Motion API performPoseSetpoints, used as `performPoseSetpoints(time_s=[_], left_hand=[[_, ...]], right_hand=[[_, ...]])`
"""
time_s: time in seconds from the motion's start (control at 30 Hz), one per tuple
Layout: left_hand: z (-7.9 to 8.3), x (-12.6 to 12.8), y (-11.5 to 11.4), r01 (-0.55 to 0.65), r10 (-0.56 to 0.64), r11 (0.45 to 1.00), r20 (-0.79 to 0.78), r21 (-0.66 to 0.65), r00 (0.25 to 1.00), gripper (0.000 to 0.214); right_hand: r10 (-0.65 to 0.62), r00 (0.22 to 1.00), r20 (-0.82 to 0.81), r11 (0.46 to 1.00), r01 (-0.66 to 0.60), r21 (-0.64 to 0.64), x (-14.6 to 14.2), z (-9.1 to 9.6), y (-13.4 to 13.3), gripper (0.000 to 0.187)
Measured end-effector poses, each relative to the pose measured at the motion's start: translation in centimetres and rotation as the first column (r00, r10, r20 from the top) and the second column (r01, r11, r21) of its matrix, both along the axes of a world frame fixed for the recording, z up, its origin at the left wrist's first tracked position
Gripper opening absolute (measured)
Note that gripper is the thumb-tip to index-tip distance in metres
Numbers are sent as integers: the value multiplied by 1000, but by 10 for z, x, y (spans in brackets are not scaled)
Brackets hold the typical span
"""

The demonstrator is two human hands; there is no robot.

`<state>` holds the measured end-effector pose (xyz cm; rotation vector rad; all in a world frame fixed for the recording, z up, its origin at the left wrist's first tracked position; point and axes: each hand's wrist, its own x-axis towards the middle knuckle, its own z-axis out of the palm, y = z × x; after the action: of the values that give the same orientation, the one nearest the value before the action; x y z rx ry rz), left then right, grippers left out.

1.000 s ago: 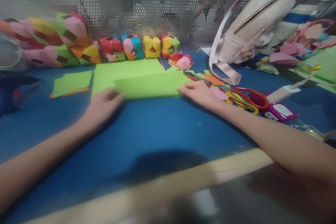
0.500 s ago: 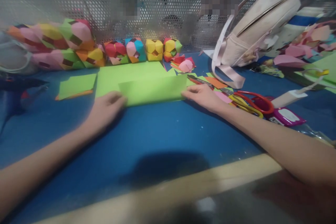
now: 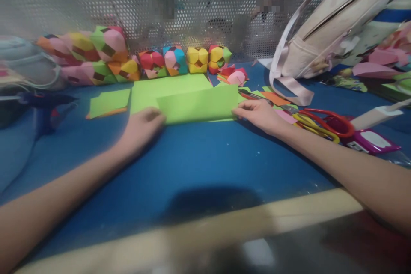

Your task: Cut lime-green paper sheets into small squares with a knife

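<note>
A light green sheet of paper (image 3: 199, 105) is held at its two ends, its upper edge lifted above other green paper (image 3: 144, 90) lying flat behind it. My left hand (image 3: 144, 126) pinches the left end, fingers curled and slightly blurred. At the right end, the thumb and fingers of my right hand (image 3: 258, 113) are closed on the sheet's lower corner. Cut green pieces (image 3: 111, 100) over orange ones lie left of the flat paper. Scissors with red and yellow handles (image 3: 324, 124) rest beside my right wrist.
Folded paper balls (image 3: 107, 45) line the back against a perforated metal screen (image 3: 205, 13). A glue gun (image 3: 45, 105) stands at left. A pale pink backpack (image 3: 330, 30), a purple packet (image 3: 374, 140) and paper scraps are at right. The table's wooden edge (image 3: 144, 244) runs in front.
The camera view has turned slightly left, so everything appears shifted right. Both hands keep hold of the green sheet, which looks nearly the same.
</note>
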<state>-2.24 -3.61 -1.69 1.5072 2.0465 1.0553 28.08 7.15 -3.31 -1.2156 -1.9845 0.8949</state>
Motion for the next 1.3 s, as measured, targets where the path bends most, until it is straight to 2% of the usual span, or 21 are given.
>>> performPoseSetpoints(time_s=[0.1, 0.23, 0.43, 0.63, 0.9, 1.13, 1.3], left_hand=[[0, 1, -1, 46, -46, 999, 1, 20, 999, 25], [1, 2, -1, 42, -41, 999, -47, 11, 998, 23], [-1, -2, 4, 50, -50, 999, -42, 11, 998, 22], [-3, -6, 9, 20, -21, 1000, -46, -9, 999, 22], [7, -2, 8, 26, -32, 998, -105, -60, 994, 22], [9, 0, 8, -7, -3, 996, -105, -91, 994, 32], [9, -2, 9, 36, -40, 999, -136, -30, 990, 35]], right_hand=[[20, 1000, -8, 1000, -20, -2, 1, -1, 0, 33], [38, 997, -68, 999, -39, -14, 0, -3, 1, 32], [-22, 989, -144, 998, 14, -57, -4, 0, 1, 30], [-62, 991, -116, 997, 56, -52, -6, 3, -2, 24], [-39, 999, -31, 999, 40, 26, -7, 8, -7, 17], [-47, 999, -8, 998, 47, 46, -8, 9, -8, 11], [-41, 999, 11, 999, 41, 35, -6, 11, -9, 8]])
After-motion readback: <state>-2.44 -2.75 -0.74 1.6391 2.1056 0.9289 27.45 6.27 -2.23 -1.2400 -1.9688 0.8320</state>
